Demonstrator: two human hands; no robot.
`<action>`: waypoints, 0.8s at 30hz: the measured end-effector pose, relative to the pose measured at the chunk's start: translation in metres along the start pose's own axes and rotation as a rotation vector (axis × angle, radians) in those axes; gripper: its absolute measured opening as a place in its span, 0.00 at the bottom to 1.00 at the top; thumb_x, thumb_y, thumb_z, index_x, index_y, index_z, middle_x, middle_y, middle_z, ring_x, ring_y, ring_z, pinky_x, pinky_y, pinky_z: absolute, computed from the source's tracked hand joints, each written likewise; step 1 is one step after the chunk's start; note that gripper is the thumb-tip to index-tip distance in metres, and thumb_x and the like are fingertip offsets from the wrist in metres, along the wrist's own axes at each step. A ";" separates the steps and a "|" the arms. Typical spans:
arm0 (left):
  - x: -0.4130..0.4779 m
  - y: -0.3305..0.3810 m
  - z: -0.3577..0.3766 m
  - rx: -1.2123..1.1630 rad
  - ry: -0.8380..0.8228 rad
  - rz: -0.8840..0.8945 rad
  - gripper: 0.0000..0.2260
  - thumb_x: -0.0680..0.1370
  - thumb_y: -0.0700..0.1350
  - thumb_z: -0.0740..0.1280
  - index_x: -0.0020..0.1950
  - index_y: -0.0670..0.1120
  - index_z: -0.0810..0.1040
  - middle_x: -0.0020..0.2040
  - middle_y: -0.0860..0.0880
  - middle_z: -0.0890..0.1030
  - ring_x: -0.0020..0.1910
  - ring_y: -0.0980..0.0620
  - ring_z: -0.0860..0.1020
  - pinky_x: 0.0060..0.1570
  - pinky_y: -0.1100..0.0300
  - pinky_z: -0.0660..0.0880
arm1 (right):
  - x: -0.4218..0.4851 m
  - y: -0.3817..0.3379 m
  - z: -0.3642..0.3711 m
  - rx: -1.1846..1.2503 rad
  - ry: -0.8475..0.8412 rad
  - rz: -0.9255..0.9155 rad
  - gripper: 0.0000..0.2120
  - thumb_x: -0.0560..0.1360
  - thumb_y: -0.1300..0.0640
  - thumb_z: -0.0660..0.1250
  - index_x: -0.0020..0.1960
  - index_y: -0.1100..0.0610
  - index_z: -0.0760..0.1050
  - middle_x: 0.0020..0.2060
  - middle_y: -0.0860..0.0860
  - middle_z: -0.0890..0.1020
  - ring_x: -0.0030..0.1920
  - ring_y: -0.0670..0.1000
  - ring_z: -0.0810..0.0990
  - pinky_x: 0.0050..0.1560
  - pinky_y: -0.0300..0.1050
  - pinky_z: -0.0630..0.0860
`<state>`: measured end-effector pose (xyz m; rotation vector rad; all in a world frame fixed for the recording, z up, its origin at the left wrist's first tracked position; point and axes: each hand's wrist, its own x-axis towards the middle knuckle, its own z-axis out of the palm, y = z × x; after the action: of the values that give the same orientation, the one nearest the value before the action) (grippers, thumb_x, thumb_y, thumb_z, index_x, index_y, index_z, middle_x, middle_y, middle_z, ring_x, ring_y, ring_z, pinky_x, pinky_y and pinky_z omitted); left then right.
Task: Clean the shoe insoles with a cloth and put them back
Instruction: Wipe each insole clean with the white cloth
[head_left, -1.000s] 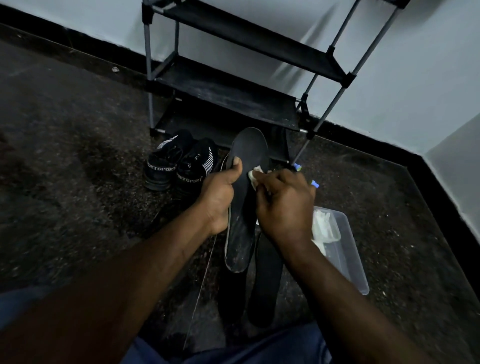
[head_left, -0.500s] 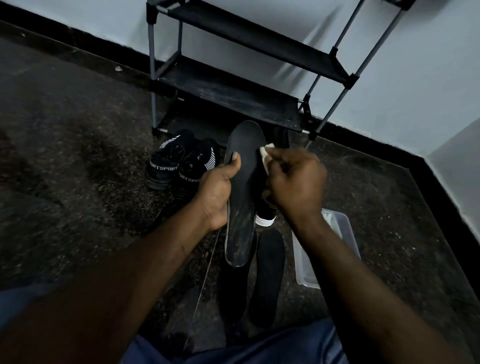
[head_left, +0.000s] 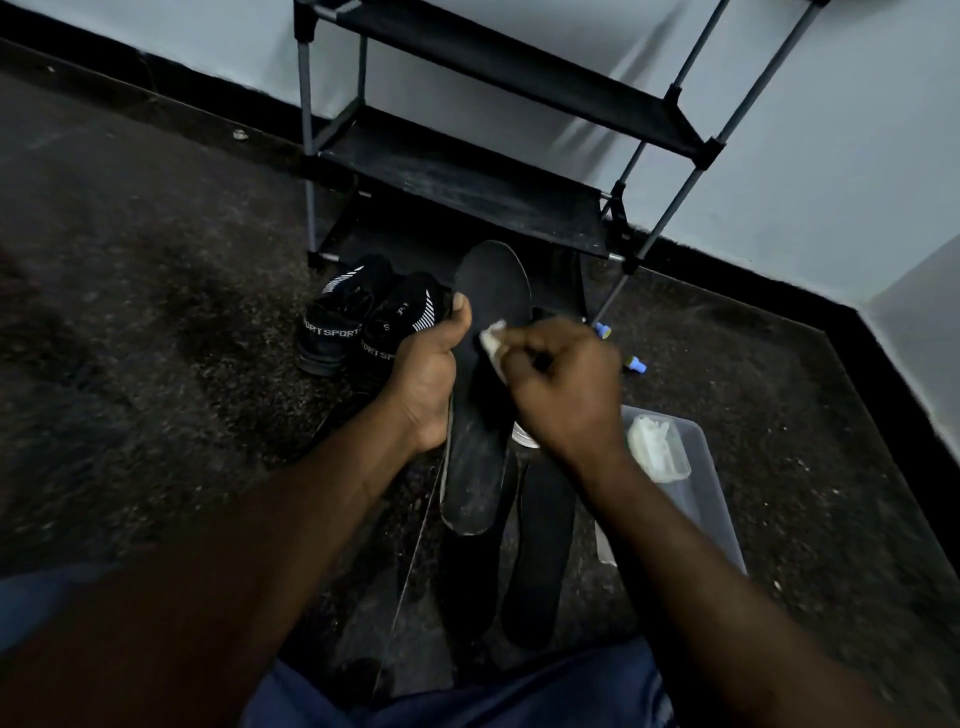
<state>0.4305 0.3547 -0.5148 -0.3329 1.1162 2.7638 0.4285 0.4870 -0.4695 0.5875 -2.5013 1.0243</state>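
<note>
Dark speckled floor all round. Black shoe rack with grey poles at 12 o'clock, against the pale wall. Clear plastic box on the floor at 4 o'clock, with a white wad in its far end. Pair of black shoes at 11 o'clock, side by side, touching, in front of the rack's left foot. Dead centre, a dark insole held up off the floor, toe toward 12. A second insole lies flat on the floor at its 5 o'clock. Left hand grips the raised insole's left edge, thumb over the top face. Right hand, fingers curled, pinches a white cloth against the insole's upper half. Small blue-capped items at 2 o'clock of the right hand, too small to identify.
</note>
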 end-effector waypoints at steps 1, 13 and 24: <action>0.000 -0.001 0.002 -0.009 -0.005 -0.005 0.27 0.82 0.61 0.63 0.73 0.42 0.77 0.68 0.38 0.80 0.68 0.38 0.78 0.71 0.40 0.72 | 0.011 0.000 -0.004 -0.027 0.072 0.008 0.09 0.74 0.53 0.70 0.49 0.51 0.88 0.43 0.49 0.87 0.45 0.54 0.84 0.49 0.54 0.80; -0.006 0.004 -0.001 -0.032 0.009 -0.013 0.28 0.85 0.60 0.57 0.69 0.37 0.78 0.65 0.38 0.82 0.63 0.44 0.82 0.59 0.53 0.81 | -0.025 -0.006 0.022 -0.229 -0.133 -0.099 0.20 0.72 0.50 0.58 0.55 0.46 0.86 0.43 0.47 0.81 0.48 0.55 0.79 0.46 0.54 0.75; -0.006 0.001 0.006 0.017 0.031 -0.009 0.25 0.84 0.59 0.61 0.69 0.41 0.79 0.63 0.39 0.83 0.62 0.40 0.82 0.62 0.46 0.78 | 0.015 0.014 -0.015 -0.138 0.067 -0.049 0.12 0.75 0.53 0.67 0.53 0.47 0.87 0.43 0.47 0.84 0.46 0.53 0.81 0.50 0.55 0.79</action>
<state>0.4355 0.3579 -0.5077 -0.3790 1.1416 2.7487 0.4118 0.5039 -0.4603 0.5608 -2.4622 0.8315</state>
